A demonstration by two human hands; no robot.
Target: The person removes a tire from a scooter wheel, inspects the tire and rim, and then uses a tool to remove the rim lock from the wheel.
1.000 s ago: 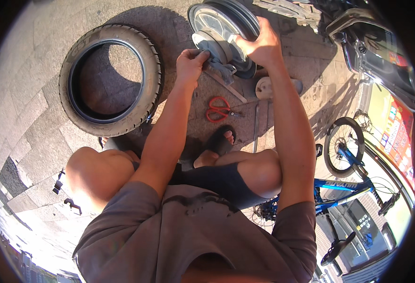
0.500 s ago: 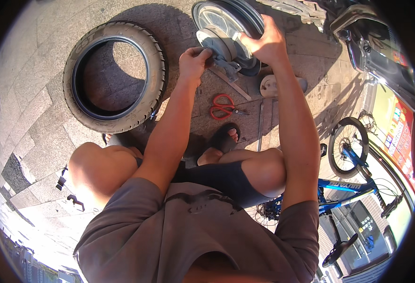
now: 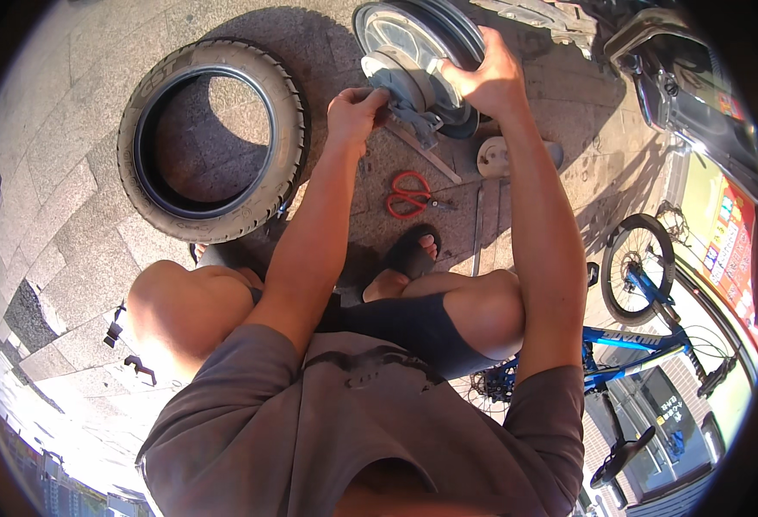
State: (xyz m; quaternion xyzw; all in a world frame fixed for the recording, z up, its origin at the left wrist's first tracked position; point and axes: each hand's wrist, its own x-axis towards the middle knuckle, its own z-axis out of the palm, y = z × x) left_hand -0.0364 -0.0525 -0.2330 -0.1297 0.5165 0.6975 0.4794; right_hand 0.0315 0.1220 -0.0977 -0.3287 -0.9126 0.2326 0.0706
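Observation:
A bare wheel rim (image 3: 374, 30) with a round metal hub (image 3: 394, 76) leans tilted at the top middle. My right hand (image 3: 491, 79) grips the rim's right edge, thumb on the inner side and fingers behind it. At the hub's lower left, my left hand (image 3: 353, 114) is closed in a pinch against a grey bracket-like piece (image 3: 417, 121). The fingertips partly hide where they meet that piece. Off the rim, a black tyre (image 3: 286, 129) lies flat on the paving to the left.
Red-handled scissors (image 3: 409, 195), a flat metal bar (image 3: 435, 157) and a pale round canister (image 3: 494, 158) lie near my feet. A thin rod (image 3: 478, 226) is beside them. To the right stand a blue bicycle (image 3: 607, 355) and a dark vehicle (image 3: 655, 77).

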